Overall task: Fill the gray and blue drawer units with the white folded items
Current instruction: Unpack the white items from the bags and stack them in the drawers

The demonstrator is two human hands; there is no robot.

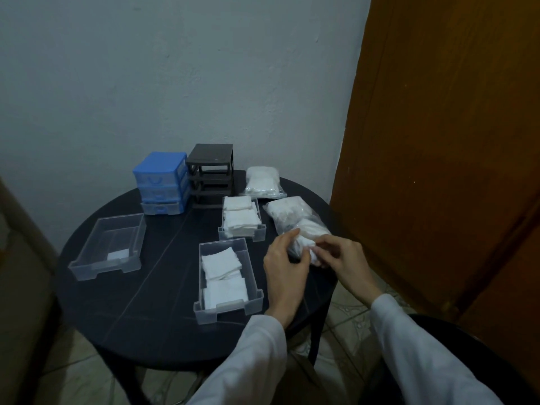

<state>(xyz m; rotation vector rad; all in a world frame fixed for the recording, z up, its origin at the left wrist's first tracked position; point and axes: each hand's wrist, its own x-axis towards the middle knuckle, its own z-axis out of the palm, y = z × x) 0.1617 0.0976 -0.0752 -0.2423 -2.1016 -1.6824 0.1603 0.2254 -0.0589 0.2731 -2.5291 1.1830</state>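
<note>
At the right of the frame, the left hand (pixel 285 260) and right hand (pixel 342 257) pinch the bag (pixel 295 219) mouth; a hard tug could spill its folded pads.

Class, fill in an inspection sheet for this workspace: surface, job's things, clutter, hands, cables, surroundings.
Surface: round dark table.
Job's things: blue unit, drawers in; gray frame, drawers out; near drawer and far drawer hold white pads; left drawer holds one; far bag; near bag.
Clutter: nothing seen.
Hands: left hand and right hand pinch the near bag's end.
Cables: nothing seen.
Surroundings: white wall, wooden door, tiled floor.
</note>
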